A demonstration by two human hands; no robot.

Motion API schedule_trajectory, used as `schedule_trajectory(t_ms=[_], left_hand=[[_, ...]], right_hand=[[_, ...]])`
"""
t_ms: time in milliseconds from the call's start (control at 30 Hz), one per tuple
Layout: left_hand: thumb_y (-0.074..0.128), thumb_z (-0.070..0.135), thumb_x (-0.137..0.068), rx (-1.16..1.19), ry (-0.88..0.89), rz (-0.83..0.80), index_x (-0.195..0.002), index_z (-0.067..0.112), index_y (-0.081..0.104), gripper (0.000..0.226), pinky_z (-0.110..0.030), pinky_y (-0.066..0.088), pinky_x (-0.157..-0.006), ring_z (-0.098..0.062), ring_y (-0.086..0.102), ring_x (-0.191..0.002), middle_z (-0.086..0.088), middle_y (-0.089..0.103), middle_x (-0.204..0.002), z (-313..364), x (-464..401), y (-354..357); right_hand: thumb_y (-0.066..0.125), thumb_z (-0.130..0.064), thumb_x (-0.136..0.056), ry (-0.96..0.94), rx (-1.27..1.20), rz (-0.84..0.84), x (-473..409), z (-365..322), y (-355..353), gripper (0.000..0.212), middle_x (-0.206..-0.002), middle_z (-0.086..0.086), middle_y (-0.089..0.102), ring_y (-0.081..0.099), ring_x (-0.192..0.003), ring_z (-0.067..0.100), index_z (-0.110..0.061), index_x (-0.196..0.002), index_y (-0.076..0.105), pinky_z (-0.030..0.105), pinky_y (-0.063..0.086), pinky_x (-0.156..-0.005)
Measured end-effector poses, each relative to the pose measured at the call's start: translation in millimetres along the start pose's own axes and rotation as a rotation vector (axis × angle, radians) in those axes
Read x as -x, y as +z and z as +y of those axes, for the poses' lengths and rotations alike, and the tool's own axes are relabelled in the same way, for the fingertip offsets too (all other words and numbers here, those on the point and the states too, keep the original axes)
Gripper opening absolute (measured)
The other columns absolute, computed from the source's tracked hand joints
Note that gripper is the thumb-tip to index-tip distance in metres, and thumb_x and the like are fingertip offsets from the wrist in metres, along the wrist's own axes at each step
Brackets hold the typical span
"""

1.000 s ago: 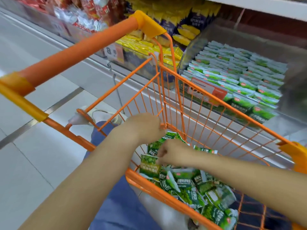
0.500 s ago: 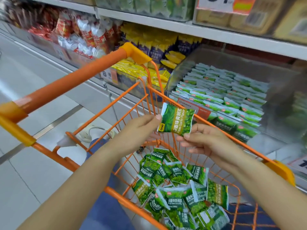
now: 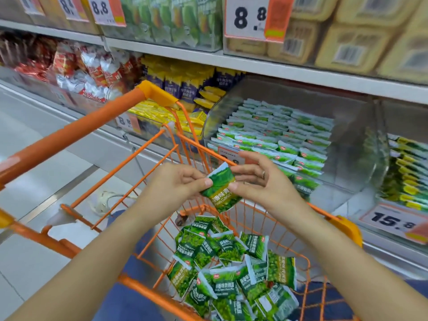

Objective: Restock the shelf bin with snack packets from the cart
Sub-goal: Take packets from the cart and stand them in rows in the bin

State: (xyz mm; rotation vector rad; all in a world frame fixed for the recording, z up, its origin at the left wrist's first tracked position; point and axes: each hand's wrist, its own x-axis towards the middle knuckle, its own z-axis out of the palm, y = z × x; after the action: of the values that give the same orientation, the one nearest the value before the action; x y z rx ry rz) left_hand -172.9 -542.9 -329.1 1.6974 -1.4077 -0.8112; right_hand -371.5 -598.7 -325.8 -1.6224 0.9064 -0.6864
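A green snack packet [image 3: 221,189] hangs tilted above the orange wire cart [image 3: 129,167]. My left hand [image 3: 176,181] pinches its left edge and my right hand [image 3: 257,179] pinches its right edge. Several more green packets [image 3: 231,262] lie heaped in the cart's basket below. The clear shelf bin [image 3: 354,144], just beyond the cart's far rim, holds neat rows of the same green packets [image 3: 278,137].
Bins of yellow [image 3: 162,114] and red-and-silver packets [image 3: 88,72] stand to the left of the green bin, another yellow-green bin [image 3: 407,172] to the right. A shelf board with price tags [image 3: 252,17] runs overhead. Tiled floor [image 3: 27,126] lies at left.
Both hands have lifted one green packet out of the cart's heap and brought it up and toward the shelf bin, turning it from flat to tilted. The view has risen toward the shelves.
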Motion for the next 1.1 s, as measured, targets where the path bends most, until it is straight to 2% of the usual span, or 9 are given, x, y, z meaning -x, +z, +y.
schedule_trajectory(t_ms=[133, 300, 400, 500, 600, 700, 867, 967, 1100], left_hand=[[0.073, 0.034, -0.082, -0.287, 0.219, -0.058, -0.069, 0.031, 0.068, 0.014, -0.022, 0.047, -0.060, 0.000, 0.064, -0.064, 0.011, 0.070, -0.062, 45, -10, 29], [0.060, 0.052, -0.079, -0.266, 0.487, -0.093, -0.075, 0.030, 0.071, 0.025, -0.028, 0.048, -0.062, 0.000, 0.061, -0.067, 0.014, 0.067, -0.065, 99, -37, 100], [0.034, 0.058, -0.092, -0.147, 0.542, -0.061, -0.095, 0.027, 0.070, 0.047, -0.032, 0.049, -0.069, -0.009, 0.065, -0.082, 0.009, 0.071, -0.084, 115, -53, 147], [0.017, 0.063, -0.093, -0.401, 0.487, -0.069, -0.125, 0.023, 0.058, 0.065, -0.036, 0.045, -0.076, -0.026, 0.061, -0.098, -0.004, 0.070, -0.104, 105, -76, 181], [0.009, 0.062, -0.097, -0.785, 0.410, -0.192, -0.142, 0.018, 0.041, 0.071, -0.037, 0.040, -0.088, -0.028, 0.055, -0.114, -0.009, 0.060, -0.126, 91, -87, 199], [0.003, 0.062, -0.091, -0.836, 0.394, -0.241, -0.147, 0.020, 0.035, 0.077, -0.037, 0.030, -0.106, -0.024, 0.042, -0.132, -0.004, 0.041, -0.149, 86, -89, 202], [0.007, 0.060, -0.093, -0.840, 0.379, -0.217, -0.146, 0.021, 0.037, 0.072, -0.036, 0.029, -0.108, -0.023, 0.041, -0.133, -0.001, 0.040, -0.150, 89, -88, 204], [0.012, 0.057, -0.097, -0.840, 0.367, -0.217, -0.145, 0.021, 0.038, 0.065, -0.035, 0.029, -0.105, -0.023, 0.042, -0.132, -0.002, 0.041, -0.149, 90, -87, 205], [0.012, 0.057, -0.098, -0.867, 0.383, -0.213, -0.145, 0.020, 0.039, 0.065, -0.036, 0.029, -0.104, -0.023, 0.041, -0.132, -0.002, 0.040, -0.150, 87, -89, 205]], right_hand=[[0.079, -0.031, -0.075, -0.108, 0.365, 0.068, 14, -10, -28, 0.035, -0.097, -0.010, 0.068, 0.061, -0.083, -0.001, -0.034, -0.105, 0.062, 0.022, 0.047, -0.076], [0.077, -0.037, -0.075, 0.009, 0.757, 0.227, 44, -27, -106, 0.020, -0.091, -0.013, 0.070, 0.061, -0.094, 0.000, -0.026, -0.092, 0.074, 0.023, 0.044, -0.079], [0.079, -0.029, -0.074, 0.029, 0.665, 0.360, 73, -30, -162, 0.007, -0.067, -0.018, 0.066, 0.058, -0.066, -0.008, -0.028, -0.073, 0.072, 0.011, 0.038, -0.062], [0.078, -0.019, -0.075, 0.021, 0.445, 0.568, 98, -25, -210, 0.011, -0.060, -0.017, 0.066, 0.056, -0.056, -0.007, -0.025, -0.070, 0.071, 0.007, 0.039, -0.057], [0.076, -0.017, -0.078, 0.049, 0.379, 0.745, 103, -2, -246, 0.007, -0.059, -0.012, 0.065, 0.054, -0.059, 0.002, -0.020, -0.073, 0.072, 0.020, 0.043, -0.060], [0.076, -0.022, -0.079, 0.119, 0.392, 0.851, 80, 31, -268, 0.006, -0.071, -0.008, 0.069, 0.060, -0.071, 0.013, -0.019, -0.081, 0.071, 0.030, 0.045, -0.068], [0.071, -0.025, -0.085, 0.244, 0.684, 0.739, 3, 62, -282, 0.017, -0.104, 0.001, 0.071, 0.065, -0.099, 0.021, -0.018, -0.100, 0.072, 0.031, 0.050, -0.086], [0.062, -0.029, -0.090, 0.345, 0.974, 0.660, -25, 75, -282, 0.013, -0.109, 0.001, 0.071, 0.064, -0.101, 0.027, -0.028, -0.100, 0.069, 0.031, 0.050, -0.081], [0.054, -0.020, -0.094, 0.388, 1.071, 0.611, -29, 90, -273, 0.018, -0.110, 0.007, 0.068, 0.062, -0.099, 0.030, -0.024, -0.107, 0.067, 0.030, 0.045, -0.071]])
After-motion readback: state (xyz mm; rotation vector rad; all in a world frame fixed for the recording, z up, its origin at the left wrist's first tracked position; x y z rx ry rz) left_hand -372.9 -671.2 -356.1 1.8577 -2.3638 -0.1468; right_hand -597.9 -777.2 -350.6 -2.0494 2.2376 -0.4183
